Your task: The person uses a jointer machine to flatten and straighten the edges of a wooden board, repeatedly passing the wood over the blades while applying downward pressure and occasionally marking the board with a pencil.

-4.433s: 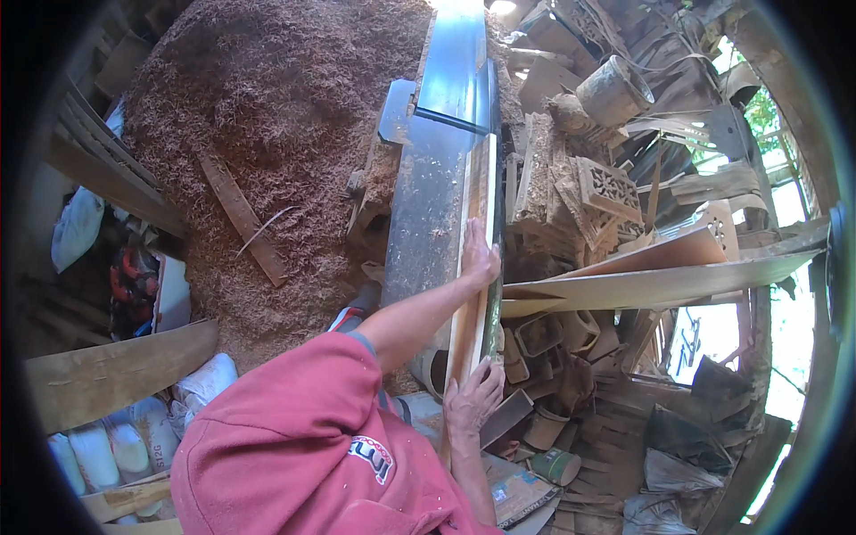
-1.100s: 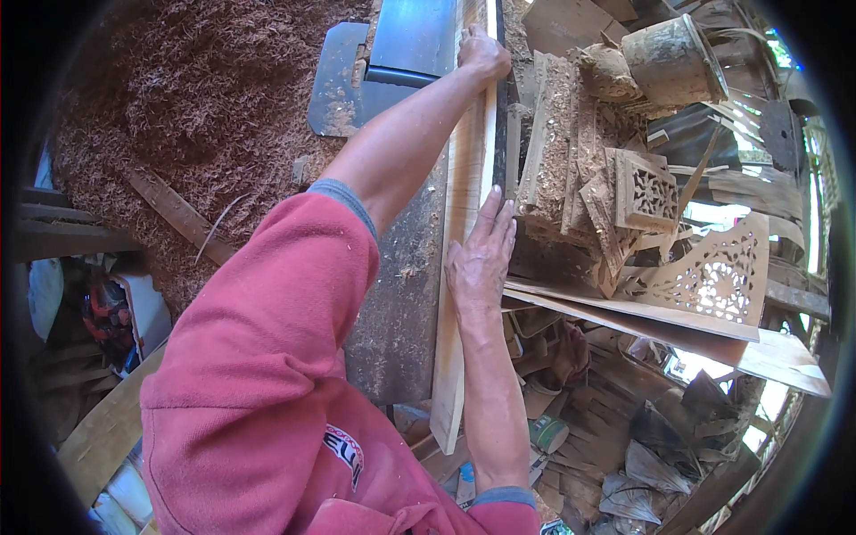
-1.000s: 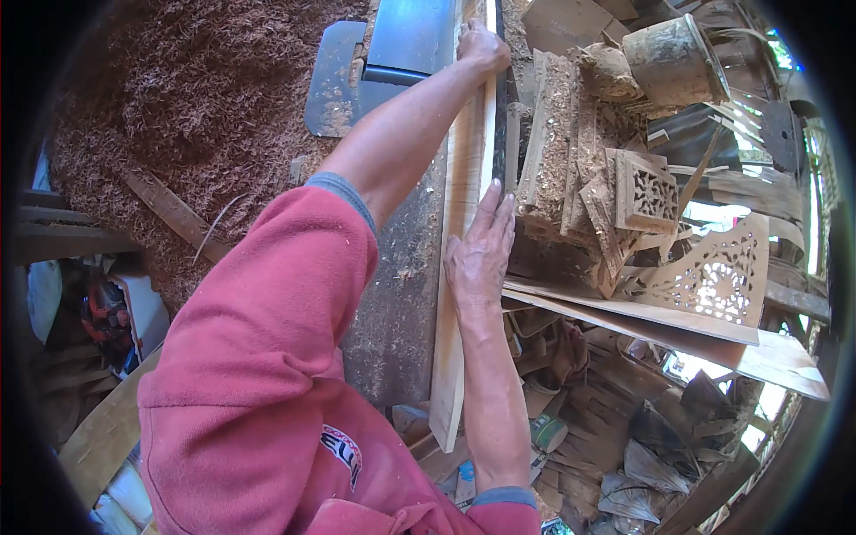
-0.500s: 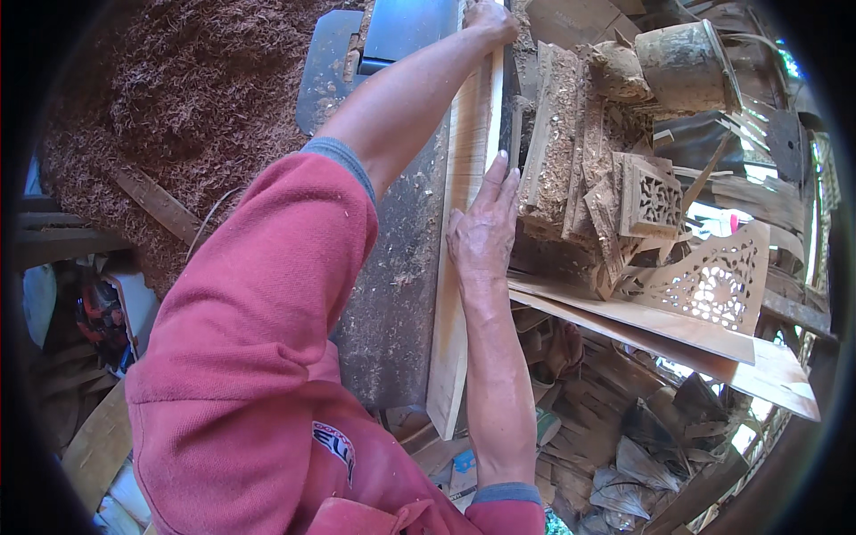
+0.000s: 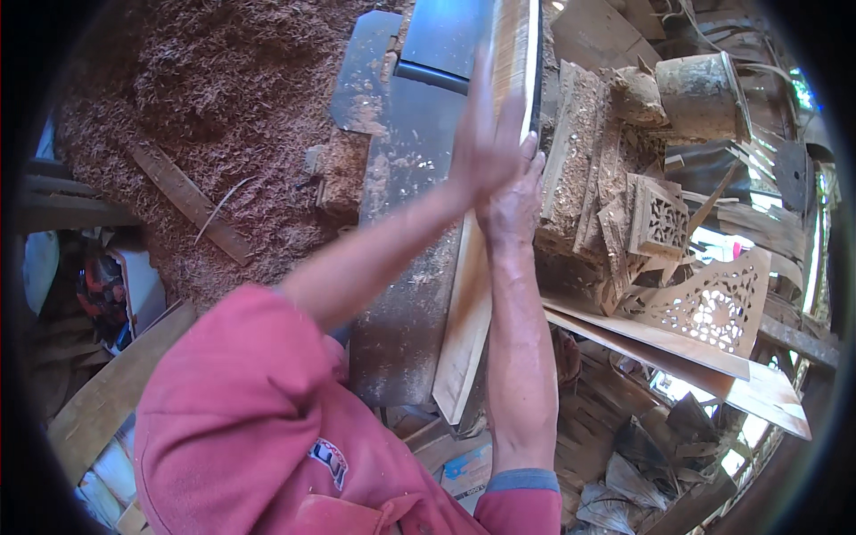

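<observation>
A long pale wooden board (image 5: pixel 464 357) stretches away from me along the right side of a dark, dusty metal machine bed (image 5: pixel 392 312). My right hand (image 5: pixel 511 209) lies on the board about midway, its fingers stretched forward along the right edge. Just ahead of it, my left hand (image 5: pixel 489 147) is smeared by motion over the board. The left wrist crosses close to the right fingers and partly hides them. Whether the left fingers touch the board cannot be made out. Beyond the hands, the board runs beside a blue metal plate (image 5: pixel 446 36).
Reddish shavings (image 5: pixel 214 80) are heaped at the left, with a wooden strip (image 5: pixel 192 205) on them. To the right are a dusty bucket (image 5: pixel 703 98), a carved fretwork block (image 5: pixel 660 218), a pierced panel (image 5: pixel 713 303) and thin boards (image 5: pixel 660 348) jutting toward me.
My left hand has come back from the board's far part to beside my right hand. The board appears to have slid slightly away from me. The whole view has shifted a little.
</observation>
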Motion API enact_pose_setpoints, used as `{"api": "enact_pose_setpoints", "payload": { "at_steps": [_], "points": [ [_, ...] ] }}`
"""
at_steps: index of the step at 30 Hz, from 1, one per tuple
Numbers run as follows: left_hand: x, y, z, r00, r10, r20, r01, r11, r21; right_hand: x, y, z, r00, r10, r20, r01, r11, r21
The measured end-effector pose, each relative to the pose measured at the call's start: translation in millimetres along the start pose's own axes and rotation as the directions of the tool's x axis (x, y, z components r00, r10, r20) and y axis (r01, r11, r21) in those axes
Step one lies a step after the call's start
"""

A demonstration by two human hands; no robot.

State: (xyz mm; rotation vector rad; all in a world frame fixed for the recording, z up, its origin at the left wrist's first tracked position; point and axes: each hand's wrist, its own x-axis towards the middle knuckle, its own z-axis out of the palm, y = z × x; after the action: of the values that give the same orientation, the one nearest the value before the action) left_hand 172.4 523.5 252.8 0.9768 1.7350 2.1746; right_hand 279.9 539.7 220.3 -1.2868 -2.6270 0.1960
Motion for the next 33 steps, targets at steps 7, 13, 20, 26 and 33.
{"api": "enact_pose_setpoints", "payload": {
  "at_steps": [7, 13, 20, 26, 33],
  "points": [
    [-246.0, 56.0, -43.8, 0.823, -0.426, 0.376, 0.389, 0.905, 0.174, 33.6, -15.7, -12.8, 0.988, 0.099, 0.120, -0.094, 0.995, -0.044],
    [-247.9, 42.1, -13.9, 0.854, -0.437, 0.282, 0.387, 0.896, 0.216, 63.6, -21.9, -12.4, 0.987, 0.078, 0.138, -0.067, 0.995, -0.079],
    [-228.4, 33.0, -5.1, 0.857, -0.443, 0.264, 0.391, 0.892, 0.226, 87.8, -16.8, -5.0, 0.991, 0.061, 0.118, -0.054, 0.996, -0.066],
    [-206.8, 23.1, 1.6, 0.874, -0.427, 0.234, 0.384, 0.900, 0.208, 115.7, -6.3, 12.3, 0.997, -0.001, 0.075, 0.007, 0.997, -0.079],
    [-188.3, 13.1, 7.5, 0.887, -0.413, 0.207, 0.366, 0.902, 0.230, 139.7, -9.4, 13.9, 0.996, -0.020, 0.081, 0.030, 0.992, -0.119]
  ]
}}
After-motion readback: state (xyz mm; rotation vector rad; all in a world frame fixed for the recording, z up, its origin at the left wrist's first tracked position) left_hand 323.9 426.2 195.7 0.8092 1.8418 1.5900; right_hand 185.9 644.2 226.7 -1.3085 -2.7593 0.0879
